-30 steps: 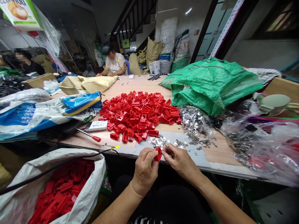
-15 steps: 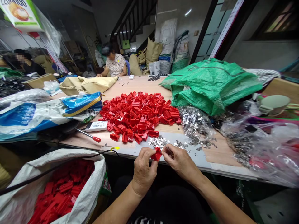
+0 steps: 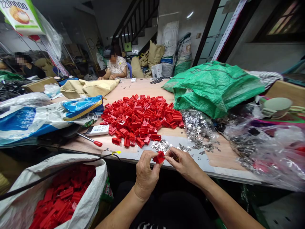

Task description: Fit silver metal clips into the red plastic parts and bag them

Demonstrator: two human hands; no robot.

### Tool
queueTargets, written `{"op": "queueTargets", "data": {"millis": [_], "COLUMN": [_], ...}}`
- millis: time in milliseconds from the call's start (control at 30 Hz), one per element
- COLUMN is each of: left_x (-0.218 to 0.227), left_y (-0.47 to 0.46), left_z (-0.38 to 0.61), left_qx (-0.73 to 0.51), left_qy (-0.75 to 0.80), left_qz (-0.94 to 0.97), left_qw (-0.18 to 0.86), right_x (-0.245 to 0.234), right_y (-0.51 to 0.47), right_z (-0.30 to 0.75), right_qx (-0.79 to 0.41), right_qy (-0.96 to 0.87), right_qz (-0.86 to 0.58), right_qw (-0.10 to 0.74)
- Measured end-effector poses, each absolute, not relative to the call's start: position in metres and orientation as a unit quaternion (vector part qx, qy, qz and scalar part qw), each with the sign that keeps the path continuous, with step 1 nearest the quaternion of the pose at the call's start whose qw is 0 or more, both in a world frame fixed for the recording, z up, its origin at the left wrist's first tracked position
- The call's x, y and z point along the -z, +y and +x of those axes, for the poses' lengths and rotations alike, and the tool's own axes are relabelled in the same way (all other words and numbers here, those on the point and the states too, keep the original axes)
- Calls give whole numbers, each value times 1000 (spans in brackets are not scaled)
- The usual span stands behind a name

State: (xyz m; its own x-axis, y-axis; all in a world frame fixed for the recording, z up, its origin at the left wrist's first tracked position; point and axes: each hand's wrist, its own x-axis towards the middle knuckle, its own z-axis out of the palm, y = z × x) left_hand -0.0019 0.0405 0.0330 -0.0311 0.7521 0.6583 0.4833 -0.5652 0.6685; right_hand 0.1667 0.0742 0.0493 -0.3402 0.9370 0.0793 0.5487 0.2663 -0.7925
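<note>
Between thumb and fingers, my left hand (image 3: 147, 171) grips a small red plastic part (image 3: 159, 157) just off the table's front edge. My right hand (image 3: 182, 163) is pinched closed at the right side of that part; whatever its fingertips hold is too small to make out. Just beyond the hands lie small flat silvery metal pieces (image 3: 161, 145) in a loose pile. Behind them spreads a large heap of similar red plastic parts (image 3: 140, 116) on the wooden table (image 3: 109, 149).
An open white sack (image 3: 101, 171) of red parts stands at lower left, a black cable (image 3: 59, 170) across it. A red-handled tool (image 3: 97, 143) lies near the table edge. Bags of metal pieces (image 3: 197, 125) and a green sack (image 3: 214, 86) are right. A person (image 3: 116, 66) sits opposite.
The red part has turned slightly in my left hand, showing a different side. My right fingers remain pinched at its right side. The view has shifted slightly.
</note>
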Motion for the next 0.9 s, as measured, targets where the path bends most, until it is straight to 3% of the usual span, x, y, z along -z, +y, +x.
{"op": "queueTargets", "data": {"millis": [267,433,667,900], "left_x": [-29,-24,-12,-5], "left_y": [41,39,30,29], "left_z": [-3,-7,-12,-15], "left_qx": [-551,-544,-527,-509], "left_qy": [438,415,410,457], "left_qz": [694,708,705,650], "left_qw": [152,177,238,332], "right_x": [-49,-36,-20,-17], "right_y": [77,74,62,55], "right_z": [173,170,166,156], "right_qx": [-533,-586,-669,-681], "right_qy": [-626,-594,-528,-503], "right_qz": [-465,-428,-424,-434], "right_qw": [328,347,306,308]}}
